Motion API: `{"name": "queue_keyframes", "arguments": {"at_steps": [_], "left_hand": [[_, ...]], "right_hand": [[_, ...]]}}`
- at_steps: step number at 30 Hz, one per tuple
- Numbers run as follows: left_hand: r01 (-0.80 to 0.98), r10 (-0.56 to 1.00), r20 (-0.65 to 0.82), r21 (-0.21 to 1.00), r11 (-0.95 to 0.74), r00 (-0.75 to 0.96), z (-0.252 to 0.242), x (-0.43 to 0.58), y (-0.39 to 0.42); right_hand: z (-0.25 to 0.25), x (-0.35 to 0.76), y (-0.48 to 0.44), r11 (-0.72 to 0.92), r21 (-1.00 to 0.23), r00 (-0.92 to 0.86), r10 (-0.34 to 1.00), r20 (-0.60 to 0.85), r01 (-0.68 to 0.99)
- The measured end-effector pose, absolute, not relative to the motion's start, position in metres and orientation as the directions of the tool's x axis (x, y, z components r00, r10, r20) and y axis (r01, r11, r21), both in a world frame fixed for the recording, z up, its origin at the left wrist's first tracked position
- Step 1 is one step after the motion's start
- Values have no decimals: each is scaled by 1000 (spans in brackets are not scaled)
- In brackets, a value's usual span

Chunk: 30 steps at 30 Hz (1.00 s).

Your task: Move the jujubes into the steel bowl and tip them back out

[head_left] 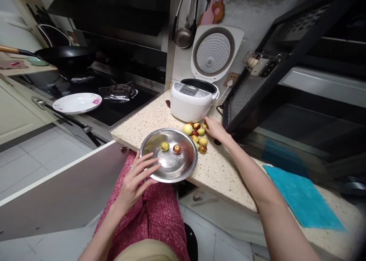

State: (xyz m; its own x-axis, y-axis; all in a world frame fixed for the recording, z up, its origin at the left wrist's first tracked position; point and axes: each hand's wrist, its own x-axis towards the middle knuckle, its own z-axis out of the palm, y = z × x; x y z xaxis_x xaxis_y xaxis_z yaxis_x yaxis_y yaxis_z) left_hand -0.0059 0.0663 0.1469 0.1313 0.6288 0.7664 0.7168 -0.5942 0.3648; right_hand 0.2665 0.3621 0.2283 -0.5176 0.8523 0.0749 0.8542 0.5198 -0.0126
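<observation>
My left hand point(134, 182) grips the near left rim of a shiny metal bowl point(187, 170), its fingers lying over the inside. The bowl overhangs the counter's front edge. Inside it are two fresh jujubes, a greenish one point(165, 146) and a reddish-brown one point(177, 149). To the right of the bowl, several yellow-green and brown jujubes point(201, 132) lie in a loose heap. At the heap's far right edge, my right hand point(214, 128) has its fingertips closed on a greenish jujube point(204, 126), partly hidden by the fingers.
Behind the heap stands a white rice cooker point(190, 104), lid raised. A black-framed rack or appliance point(257, 62) rises on the right, near a turquoise cloth point(303, 196). On the left are a stove with a floral plate point(77, 103) and wok point(67, 57), and an open cabinet door point(63, 188).
</observation>
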Motion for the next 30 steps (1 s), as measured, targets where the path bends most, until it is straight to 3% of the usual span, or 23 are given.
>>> {"name": "queue_keyframes", "arguments": {"at_steps": [9,13,16,18,24,30], "left_hand": [[708,631,765,372,-600,133,146,-6,67],[705,634,763,383,-597,123,148,-5,67],[707,633,763,379,-598,127,148,-4,67],[707,636,761,379,-597,129,148,-4,66],[717,645,752,376,-587,134,149,-5,66],[717,648,750,379,-585,132,151,-4,65]], "right_hand": [[244,264,353,519,-45,-505,846,171,853],[265,253,328,691,-254,-605,719,343,677],[279,240,294,760,-434,-692,636,343,483],[286,232,271,771,-485,-734,597,324,413],[282,219,230,814,-470,-866,466,180,341],[263,208,216,884,-343,-939,344,19,317]]}}
